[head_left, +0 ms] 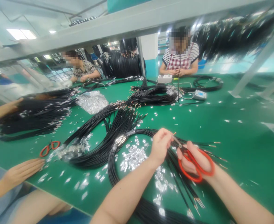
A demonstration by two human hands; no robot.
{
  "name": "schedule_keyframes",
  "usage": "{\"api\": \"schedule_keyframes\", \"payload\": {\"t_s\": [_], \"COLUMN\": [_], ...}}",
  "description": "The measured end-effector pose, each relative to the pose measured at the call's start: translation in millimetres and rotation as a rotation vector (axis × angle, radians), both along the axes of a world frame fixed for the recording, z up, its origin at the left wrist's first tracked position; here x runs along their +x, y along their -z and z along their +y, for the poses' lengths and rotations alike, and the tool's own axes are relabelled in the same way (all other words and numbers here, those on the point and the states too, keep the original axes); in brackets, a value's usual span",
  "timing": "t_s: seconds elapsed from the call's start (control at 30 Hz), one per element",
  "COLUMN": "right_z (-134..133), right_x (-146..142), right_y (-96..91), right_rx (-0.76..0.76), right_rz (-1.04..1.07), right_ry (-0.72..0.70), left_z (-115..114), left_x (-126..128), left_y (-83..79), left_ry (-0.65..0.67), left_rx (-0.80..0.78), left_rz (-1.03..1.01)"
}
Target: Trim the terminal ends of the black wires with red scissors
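My left hand (pixel 160 145) is closed in a pinch on the end of a black cable, whose copper-coloured tip (pixel 174 133) sticks out past the fingers. My right hand (pixel 193 157) is wrapped round a pair of red-handled scissors (pixel 210 161), with the handles around its fingers. The scissor blades reach left to the cable end at my left fingertips; whether they touch it I cannot tell. Under both hands curves a bundle of black cables (pixel 112 168) with bare ends fanned out to the right. Small silvery foil pieces (pixel 133 157) lie inside its loop.
More black cable bundles (pixel 102 149) cover the green table (pixel 251 161). A clear bag of foil pieces (pixel 92 102) and another red-handled pair of scissors (pixel 49 148) lie left. A co-worker's hand (pixel 26 169) rests at the left edge. Two people sit opposite. A metal post (pixel 251 62) stands right.
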State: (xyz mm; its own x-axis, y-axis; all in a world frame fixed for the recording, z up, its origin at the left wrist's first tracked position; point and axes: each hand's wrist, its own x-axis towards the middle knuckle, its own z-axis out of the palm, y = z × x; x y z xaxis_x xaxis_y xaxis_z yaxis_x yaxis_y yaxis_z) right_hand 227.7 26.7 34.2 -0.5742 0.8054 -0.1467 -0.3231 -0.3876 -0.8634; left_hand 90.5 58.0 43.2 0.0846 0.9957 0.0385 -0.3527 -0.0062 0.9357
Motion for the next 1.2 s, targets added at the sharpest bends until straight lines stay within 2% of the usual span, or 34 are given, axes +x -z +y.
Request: {"api": "schedule_keyframes", "payload": {"t_s": [0.13, 0.27, 0.33, 0.4, 0.5, 0.57, 0.63, 0.77, 0.9, 1.0, 1.1, 1.2], "right_z": [-2.5, -1.0, 1.4, 4.6, 10.4, 13.9, 16.0, 14.7, 11.5, 11.7, 13.4, 14.4], "right_x": [-3.1, 5.9, 13.0, 20.6, 30.5, 34.6, 35.7, 30.3, 23.4, 21.0, 19.9, 19.5], "right_y": [0.2, -9.8, -20.2, -30.9, -39.2, -37.7, -32.9, -25.5, -26.9, -27.5, -24.5, -20.3], "right_rx": [0.019, 0.156, 0.235, 0.298, 0.364, 0.388, 0.399, 0.387, 0.357, 0.388, 0.432, 0.454], "right_rz": [0.0, -0.144, -0.292, -0.456, -0.615, -0.636, -0.617, -0.56, -0.574, -0.594, -0.578, -0.546], "right_ry": [0.062, 0.127, 0.239, 0.42, 0.657, 0.729, 0.72, 0.616, 0.638, 0.662, 0.669, 0.657], "left_z": [-1.1, -1.2, -0.5, -0.1, -1.7, -4.2, -6.8, -10.1, -13.1, -16.1, -17.2, -15.9], "left_x": [-0.1, 1.9, 3.7, 5.9, 9.7, 11.9, 13.3, 13.0, 11.1, 10.0, 9.5, 10.4], "left_y": [0.9, -3.0, -3.7, -1.9, 3.9, 7.3, 9.0, 9.6, 10.1, 9.3, 9.1, 10.9], "left_ry": [-0.006, 0.042, 0.139, 0.243, 0.338, 0.345, 0.286, 0.128, 0.046, -0.032, -0.077, -0.077], "left_rx": [0.013, -0.032, -0.126, -0.229, -0.308, -0.295, -0.236, -0.052, 0.22, 0.435, 0.543, 0.507], "left_rz": [0.002, -0.092, -0.185, -0.243, -0.208, -0.12, 0.019, 0.332, 0.63, 0.825, 0.92, 0.88]}}
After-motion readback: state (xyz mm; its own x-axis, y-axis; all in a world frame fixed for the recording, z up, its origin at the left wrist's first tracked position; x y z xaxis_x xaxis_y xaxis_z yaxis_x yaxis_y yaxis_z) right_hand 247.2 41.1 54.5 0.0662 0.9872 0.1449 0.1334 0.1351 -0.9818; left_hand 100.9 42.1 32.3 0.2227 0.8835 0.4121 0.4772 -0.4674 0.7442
